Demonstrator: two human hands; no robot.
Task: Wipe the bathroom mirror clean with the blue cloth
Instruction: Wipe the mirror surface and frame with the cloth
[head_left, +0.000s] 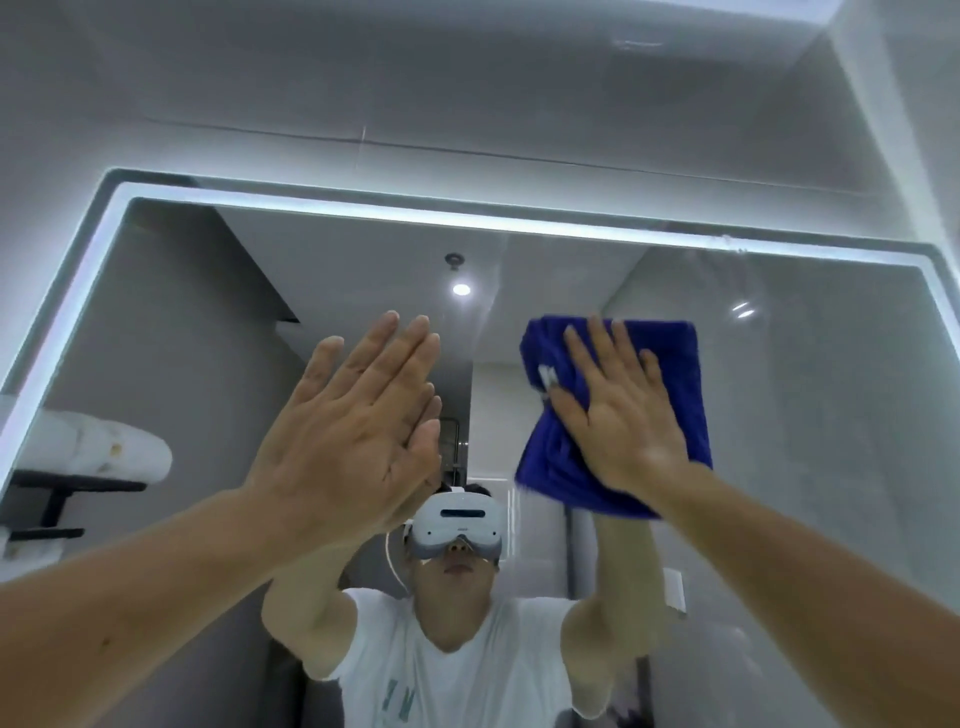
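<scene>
The bathroom mirror (810, 395) fills most of the head view, framed by a lit white strip along its top and sides. My right hand (618, 410) lies flat, fingers spread, pressing the blue cloth (680, 374) against the glass right of centre. The cloth is bunched and hangs a little below my palm. My left hand (353, 431) is raised left of centre with its fingers straight and together, palm facing the glass, holding nothing. Its reflection meets it at the fingertips. Faint streaks show on the glass at the upper right.
The mirror's lit frame (363, 210) runs across the top, with grey wall tiles (467, 93) above it. In the reflection are a person in a white shirt with a headset, a black shelf with rolled white towels (98, 457) at the left, and a ceiling light.
</scene>
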